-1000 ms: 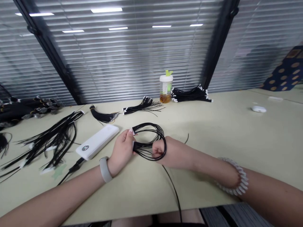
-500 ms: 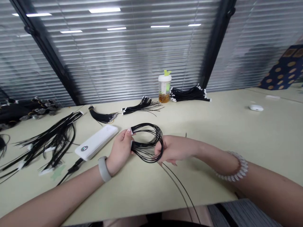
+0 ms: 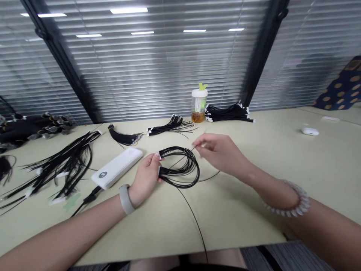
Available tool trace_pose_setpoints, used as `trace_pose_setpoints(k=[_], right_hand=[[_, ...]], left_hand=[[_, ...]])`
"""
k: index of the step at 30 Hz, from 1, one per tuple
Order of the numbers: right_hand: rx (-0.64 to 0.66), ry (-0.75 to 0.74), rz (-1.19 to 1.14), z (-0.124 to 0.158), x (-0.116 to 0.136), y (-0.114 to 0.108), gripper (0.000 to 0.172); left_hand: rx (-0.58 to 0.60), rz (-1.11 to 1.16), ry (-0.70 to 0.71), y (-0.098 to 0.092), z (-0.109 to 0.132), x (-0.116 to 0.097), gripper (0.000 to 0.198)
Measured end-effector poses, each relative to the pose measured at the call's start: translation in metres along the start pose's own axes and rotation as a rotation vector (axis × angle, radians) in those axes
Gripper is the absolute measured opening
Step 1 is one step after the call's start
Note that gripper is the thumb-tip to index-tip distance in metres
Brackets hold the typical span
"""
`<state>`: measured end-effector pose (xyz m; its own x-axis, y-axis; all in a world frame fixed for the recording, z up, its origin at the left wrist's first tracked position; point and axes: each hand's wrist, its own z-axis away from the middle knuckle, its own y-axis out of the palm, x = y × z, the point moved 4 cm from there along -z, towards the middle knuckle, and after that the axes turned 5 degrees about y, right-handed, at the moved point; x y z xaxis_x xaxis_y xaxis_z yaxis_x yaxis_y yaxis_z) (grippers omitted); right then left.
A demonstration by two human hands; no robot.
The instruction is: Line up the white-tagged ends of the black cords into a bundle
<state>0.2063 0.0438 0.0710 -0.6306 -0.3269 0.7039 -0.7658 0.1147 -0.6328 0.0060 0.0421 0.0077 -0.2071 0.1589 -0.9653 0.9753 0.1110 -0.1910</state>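
Note:
A looped bundle of thin black cables (image 3: 194, 167) lies just over the pale table, its white connector ends pinched in my left hand (image 3: 146, 177). My right hand (image 3: 217, 152), up and to the right of the loop, pinches the end of a single black cable between thumb and fingertips. That cable runs down through the loop. Another length of black cable (image 3: 194, 216) trails from the bundle over the table's front edge, and a strand curves out to the right under my right hand.
A white power bank (image 3: 117, 167) with a plugged black cord sits left of my left hand. More black cable bundles (image 3: 70, 158) lie at the left and back. A lidded jar (image 3: 199, 105) stands at the back; a white earbud case (image 3: 310, 131) lies at the right.
My right hand has left the loop's lower right side and moved up and right, drawing a cable end with it. My left hand still holds the connector ends.

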Motion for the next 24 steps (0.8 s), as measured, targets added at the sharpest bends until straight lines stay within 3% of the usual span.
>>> trace_pose_setpoints(k=[4,6,8,10,11,15,22,24], right_hand=[[-0.127,0.079,-0.712,-0.006,-0.009,0.003,0.015],[-0.066,0.103,-0.901,-0.005,-0.009,0.01,0.018],[0.04,0.119,-0.952,-0.004,-0.006,0.017,0.034],[0.138,0.139,-0.906,-0.002,-0.003,0.024,0.051],[0.184,0.153,-0.856,0.0,-0.003,0.028,0.052],[0.271,0.155,-0.541,0.002,-0.009,0.041,0.017],[0.287,-0.028,-0.152,0.006,-0.01,0.042,0.01],[0.287,-0.068,-0.063,0.008,-0.007,0.042,0.016]], left_hand=[[0.048,-0.021,0.03,0.0,0.002,-0.004,0.036],[0.101,-0.059,0.085,0.001,0.003,-0.004,0.039],[0.149,-0.079,0.132,0.002,0.004,-0.003,0.041],[0.179,-0.076,0.149,0.004,0.006,-0.002,0.041],[0.189,-0.072,0.151,0.004,0.006,-0.001,0.041],[0.226,-0.07,0.151,0.007,0.008,-0.002,0.04],[0.233,-0.08,0.192,0.007,0.01,-0.007,0.039],[0.251,-0.087,0.202,0.008,0.012,-0.008,0.039]])
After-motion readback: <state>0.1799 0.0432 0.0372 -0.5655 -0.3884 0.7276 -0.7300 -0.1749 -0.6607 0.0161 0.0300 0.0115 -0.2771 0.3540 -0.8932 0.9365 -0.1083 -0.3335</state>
